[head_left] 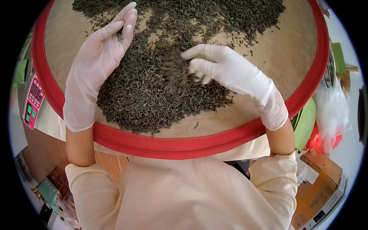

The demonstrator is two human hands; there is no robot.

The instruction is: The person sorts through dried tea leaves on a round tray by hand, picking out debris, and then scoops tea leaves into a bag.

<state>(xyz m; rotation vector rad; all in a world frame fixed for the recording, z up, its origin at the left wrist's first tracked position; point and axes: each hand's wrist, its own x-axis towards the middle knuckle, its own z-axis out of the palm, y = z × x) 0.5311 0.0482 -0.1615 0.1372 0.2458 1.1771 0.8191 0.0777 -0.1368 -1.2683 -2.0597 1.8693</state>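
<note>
Dark, curled dried tea leaves [142,103] lie in a broad heap on a round tray with a red rim [161,143]. My left hand [103,53], in a thin white glove, is turned on its side at the left of the heap, its fingers stretched out and nothing seen in it. Over the right part of the heap is my gloved right hand [226,69]. Its fingers are loosely bent, with thumb and forefinger apart. Right beside its fingertips the leaves are smeared by motion; whether some lie inside the palm is hidden.
A second, larger mass of tea leaves [230,15] covers the tray's far side. At the left stands a pink scale with a keypad [35,94]. To the right are green bags [306,119], a clear plastic bag [331,111] and a cardboard box [318,188].
</note>
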